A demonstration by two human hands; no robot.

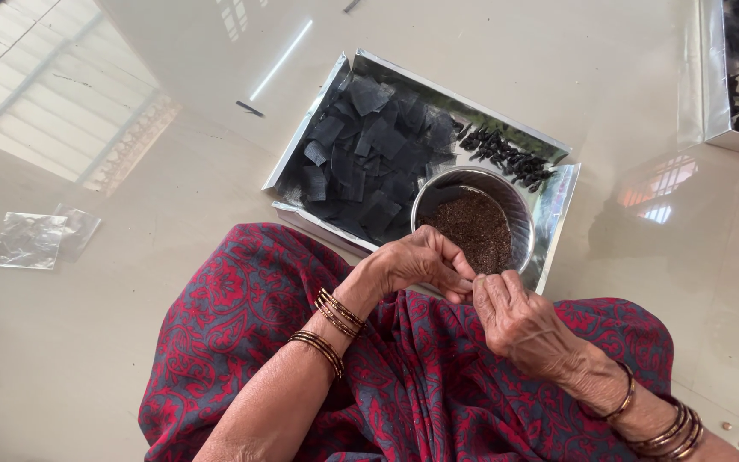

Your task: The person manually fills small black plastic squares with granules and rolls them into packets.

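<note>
My left hand [412,263] and my right hand [519,321] meet fingertip to fingertip above my lap, just in front of a shiny metal tray [558,201]. Between the fingers both hands pinch something small and thin; it is mostly hidden, so I cannot tell what it is. On the tray lies a heap of dark cut leaf pieces [369,154], a row of thin dark rolled sticks [506,158] and a round steel bowl [517,198] filled with brown crumbly flakes [476,229]. Bangles ring both wrists.
Red and grey patterned cloth [404,376] covers my lap on a glossy beige floor [87,359]. Crumpled clear plastic wrappers [36,239] lie on the floor at the left. A second shiny tray [716,77] with dark pieces stands at the upper right corner.
</note>
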